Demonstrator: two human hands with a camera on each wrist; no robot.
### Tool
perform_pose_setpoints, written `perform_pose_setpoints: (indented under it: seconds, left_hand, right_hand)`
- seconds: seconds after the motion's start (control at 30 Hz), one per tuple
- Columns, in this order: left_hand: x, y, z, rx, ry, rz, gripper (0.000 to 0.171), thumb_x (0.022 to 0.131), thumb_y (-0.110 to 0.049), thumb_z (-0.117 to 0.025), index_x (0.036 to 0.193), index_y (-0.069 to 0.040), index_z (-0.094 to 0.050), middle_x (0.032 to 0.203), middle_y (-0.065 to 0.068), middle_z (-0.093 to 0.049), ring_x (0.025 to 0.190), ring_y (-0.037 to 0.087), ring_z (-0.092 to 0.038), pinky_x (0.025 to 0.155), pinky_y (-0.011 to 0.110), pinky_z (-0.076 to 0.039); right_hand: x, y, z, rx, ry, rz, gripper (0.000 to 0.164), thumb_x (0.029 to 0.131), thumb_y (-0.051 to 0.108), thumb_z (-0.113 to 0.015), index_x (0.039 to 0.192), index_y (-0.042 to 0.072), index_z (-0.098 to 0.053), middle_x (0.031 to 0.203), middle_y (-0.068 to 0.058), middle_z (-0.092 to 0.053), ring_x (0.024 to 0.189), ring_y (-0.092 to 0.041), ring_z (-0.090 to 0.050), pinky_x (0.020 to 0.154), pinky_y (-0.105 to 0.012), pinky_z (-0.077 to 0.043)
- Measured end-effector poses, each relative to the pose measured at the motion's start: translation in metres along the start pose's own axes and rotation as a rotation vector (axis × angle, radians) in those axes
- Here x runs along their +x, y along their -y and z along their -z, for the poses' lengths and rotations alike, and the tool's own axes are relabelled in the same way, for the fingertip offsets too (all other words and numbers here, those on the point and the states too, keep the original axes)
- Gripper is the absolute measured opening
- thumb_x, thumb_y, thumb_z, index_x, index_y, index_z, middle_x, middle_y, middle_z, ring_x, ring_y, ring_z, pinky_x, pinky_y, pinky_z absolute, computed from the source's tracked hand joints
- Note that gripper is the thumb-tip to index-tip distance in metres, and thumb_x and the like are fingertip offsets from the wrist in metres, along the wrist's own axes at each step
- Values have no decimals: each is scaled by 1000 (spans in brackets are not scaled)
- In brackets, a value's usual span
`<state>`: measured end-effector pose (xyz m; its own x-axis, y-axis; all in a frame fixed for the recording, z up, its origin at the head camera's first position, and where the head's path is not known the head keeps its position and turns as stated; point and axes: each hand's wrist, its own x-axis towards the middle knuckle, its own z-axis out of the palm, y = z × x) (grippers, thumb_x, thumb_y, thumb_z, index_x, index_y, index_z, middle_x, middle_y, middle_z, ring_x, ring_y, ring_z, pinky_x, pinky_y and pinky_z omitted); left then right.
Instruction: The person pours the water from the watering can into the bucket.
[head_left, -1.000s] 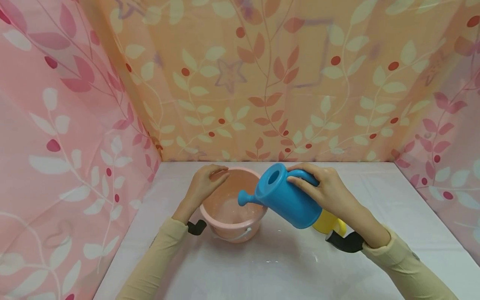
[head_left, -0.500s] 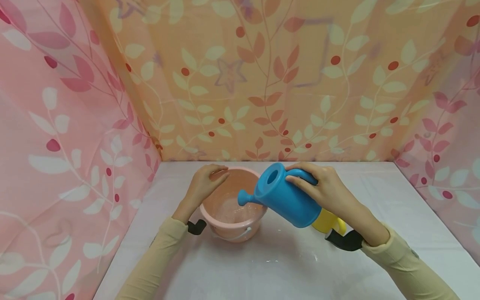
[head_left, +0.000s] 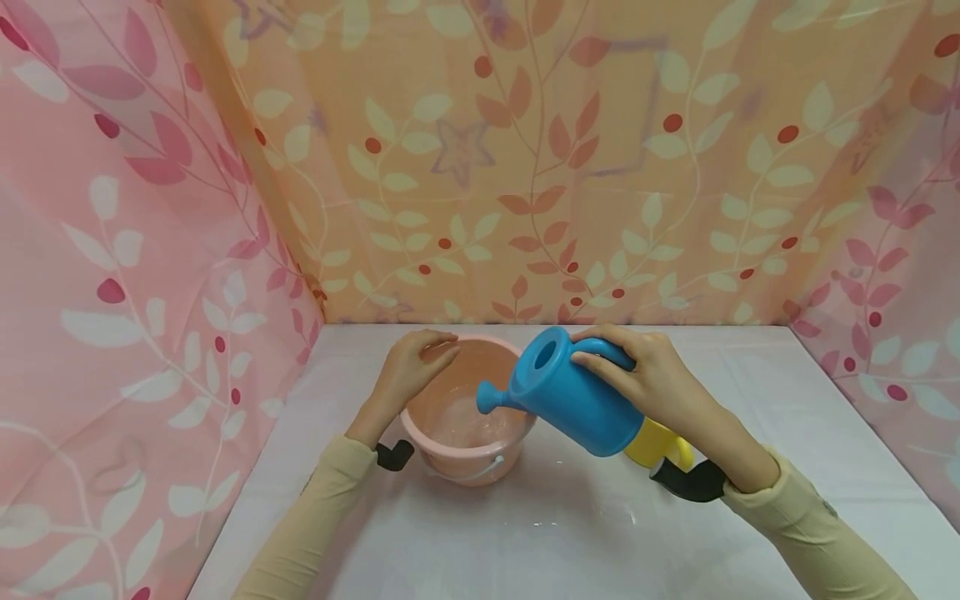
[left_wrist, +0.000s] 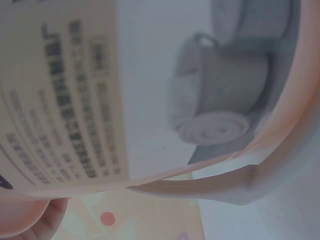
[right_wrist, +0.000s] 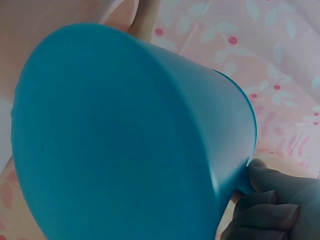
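A pink bucket (head_left: 465,468) stands on the table, its inside glistening as if wet. At its left rim is my left hand (head_left: 405,371), thumb on the inner side and fingers over the edge, gripping it. The bucket's printed label (left_wrist: 90,110) fills much of the left wrist view. My right hand (head_left: 647,371) holds a blue watering can (head_left: 581,408) by its handle. The can is tilted left in the air, its spout (head_left: 491,397) above the bucket's opening. In the right wrist view the can's base (right_wrist: 110,135) hides most of the scene.
Partly hidden behind the can is a yellow container (head_left: 648,442) with a handle. Small wet spots (head_left: 543,523) shine on the white-covered table (head_left: 450,550). Leaf-patterned cloth (head_left: 525,208) walls the back and both sides. The bucket's white handle (head_left: 472,477) hangs down in front.
Both hands, the bucket and the tilted watering can stay almost in place. Glints inside the bucket shift slightly.
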<state>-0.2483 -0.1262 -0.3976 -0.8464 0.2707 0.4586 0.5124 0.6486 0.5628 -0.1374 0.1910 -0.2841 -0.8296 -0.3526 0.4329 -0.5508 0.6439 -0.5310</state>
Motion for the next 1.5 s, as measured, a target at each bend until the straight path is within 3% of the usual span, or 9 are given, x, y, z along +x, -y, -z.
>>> perform_pose_setpoints:
  seconds: [1.5]
  left_hand:
    - [1, 3, -1, -13, 0, 4, 27, 83, -31, -70, 107, -18, -70, 107, -3, -68, 106, 18, -58, 94, 39, -44]
  right_hand:
    - [0, 0, 0, 1, 7, -11, 34, 85, 22, -67, 116, 9, -63, 108, -14, -66, 92, -38, -65, 73, -55, -51]
